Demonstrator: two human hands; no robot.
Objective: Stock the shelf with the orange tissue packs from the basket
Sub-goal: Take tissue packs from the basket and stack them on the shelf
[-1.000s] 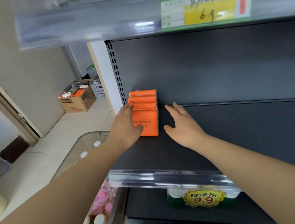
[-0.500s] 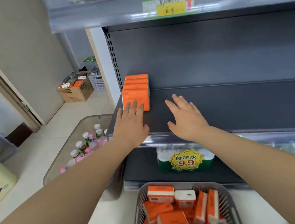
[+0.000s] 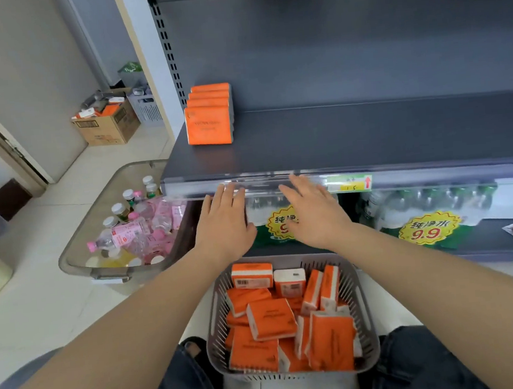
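Observation:
Several orange tissue packs (image 3: pixel 209 117) stand upright in a row at the left end of the dark shelf (image 3: pixel 352 136). A grey slotted basket (image 3: pixel 364 309) between my knees holds several more orange tissue packs (image 3: pixel 270 318), lying loosely. My left hand (image 3: pixel 225 225) and my right hand (image 3: pixel 315 212) hover side by side, fingers straight, in front of the shelf's clear front rail and above the basket's far rim. Both hands hold nothing.
A clear bin (image 3: pixel 77 256) of pink and other bottles sits on the floor at left. Packs of bottled water with yellow 9.9 stickers (image 3: pixel 425 229) fill the shelf below. A cardboard box (image 3: pixel 106 123) stands by the far wall, beside a door frame.
Both hands have drawn back from the shelf surface and the standing packs, down to the front rail. My view has tilted down, bringing the basket fully into sight.

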